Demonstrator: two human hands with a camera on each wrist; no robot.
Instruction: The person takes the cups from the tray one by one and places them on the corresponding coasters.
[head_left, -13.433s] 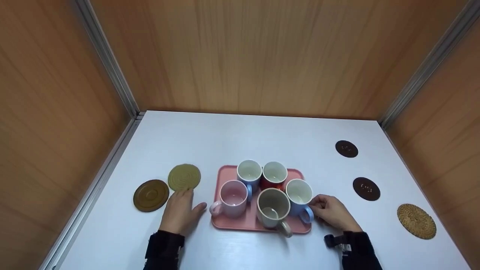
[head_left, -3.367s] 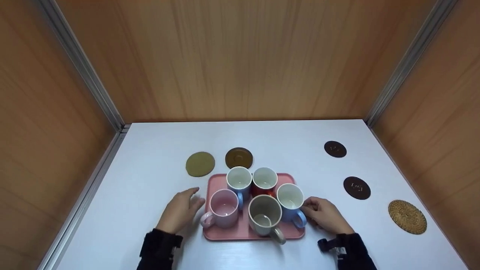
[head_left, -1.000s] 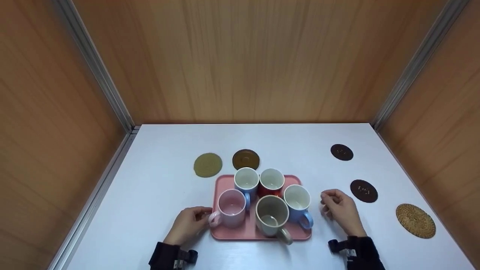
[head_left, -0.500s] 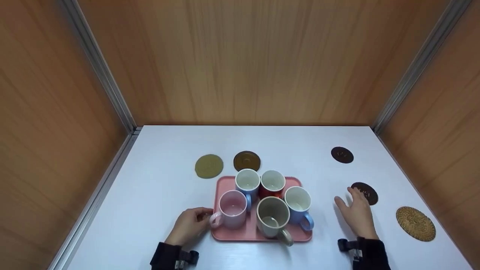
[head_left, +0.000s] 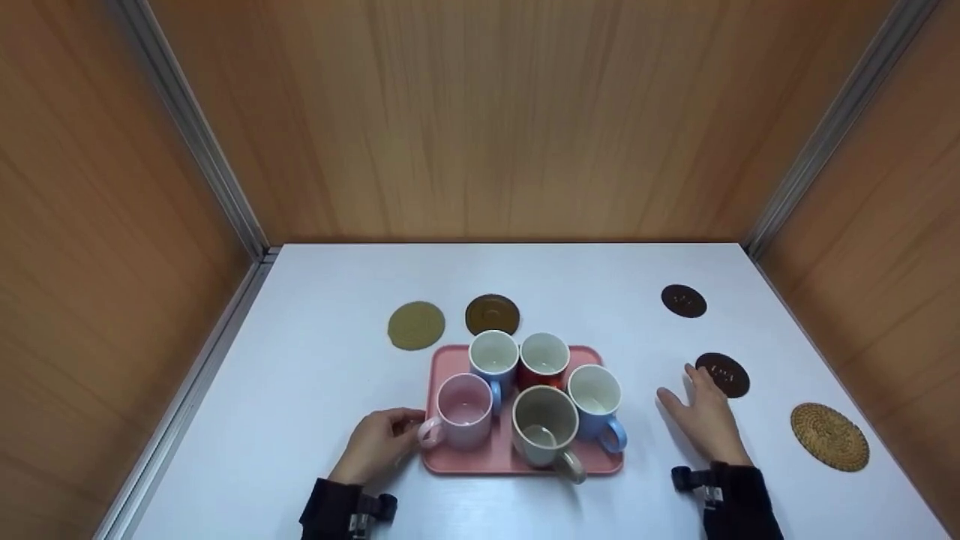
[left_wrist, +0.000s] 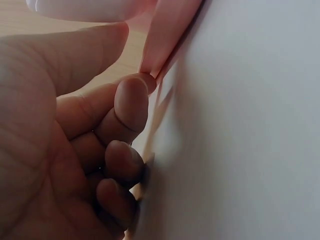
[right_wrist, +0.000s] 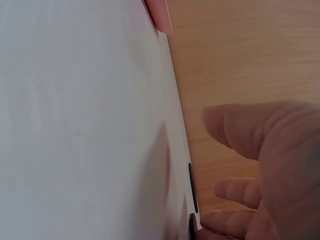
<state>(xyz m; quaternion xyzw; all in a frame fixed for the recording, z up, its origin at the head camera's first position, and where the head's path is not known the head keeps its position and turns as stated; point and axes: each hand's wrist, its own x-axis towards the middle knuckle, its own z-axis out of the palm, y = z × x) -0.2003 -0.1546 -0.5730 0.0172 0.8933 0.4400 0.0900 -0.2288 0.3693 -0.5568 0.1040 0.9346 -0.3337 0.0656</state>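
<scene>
With twelve o'clock toward the wooden wall (head_left: pixel 480 120), the left hand (head_left: pixel 376 445) lies at the pink tray's (head_left: pixel 448 361) half-past-eight side, palm turned inward. Its fingers are curled, the index fingertip at the tray's edge and the thumb standing apart above; I cannot tell whether that grip truly pinches the rim. The right hand (head_left: pixel 711 423) reaches out at three o'clock from the tray, thumb spread and fingers extended, its grip wide and holding nothing. Its fingertips are at the near edge of a dark coaster (head_left: pixel 726 376).

On the tray, a pink mug (head_left: pixel 464 409) stands at nine, a left blue mug (head_left: pixel 494 354) at eleven, a red mug (head_left: pixel 544 356) near half past twelve, a right blue mug (head_left: pixel 595 394) toward two and a beige mug (head_left: pixel 545 424) at five. The pink mug's handle juts out over the rim, crowding the left thumb.

Around the tray on the white surface (head_left: pixel 330 330) lie a green coaster (head_left: pixel 416 326) at ten, a brown coaster (head_left: pixel 493 313) at half past eleven, a second dark coaster (head_left: pixel 684 301) at two and a woven coaster (head_left: pixel 829 436) well apart at three.
</scene>
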